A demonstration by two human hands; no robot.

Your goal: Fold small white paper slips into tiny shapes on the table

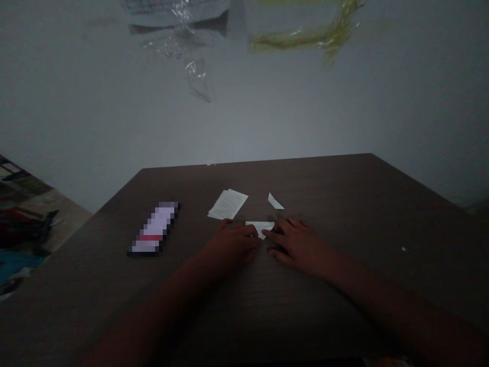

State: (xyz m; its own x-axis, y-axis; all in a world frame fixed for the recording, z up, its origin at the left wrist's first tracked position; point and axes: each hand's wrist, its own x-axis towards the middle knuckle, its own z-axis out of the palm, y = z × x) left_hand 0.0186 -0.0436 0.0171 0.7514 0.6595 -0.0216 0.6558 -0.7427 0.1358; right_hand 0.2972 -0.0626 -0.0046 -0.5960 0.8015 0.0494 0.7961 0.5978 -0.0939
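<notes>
A small piece of white paper [260,225], folded and roughly triangular toward me, lies on the table between my two hands. My left hand [235,240] is at its left side, with the fingers curled down onto the paper; the fingertips are partly hidden. From the right, my right hand [296,244] rests with its fingers spread, the index fingertip pressing on the paper and the thumb apart on the tabletop. Just beyond the left hand lies a small stack of printed paper sheets [228,204]. A narrow folded paper strip [275,202] sits beyond the right hand.
A phone [156,228] with a lit, blurred screen lies on the left of the dark wooden table [324,188]. A tiny white scrap [404,248] is at the right. Behind stands a pale wall [267,117] with tape on it. Clutter lies on the floor at far left.
</notes>
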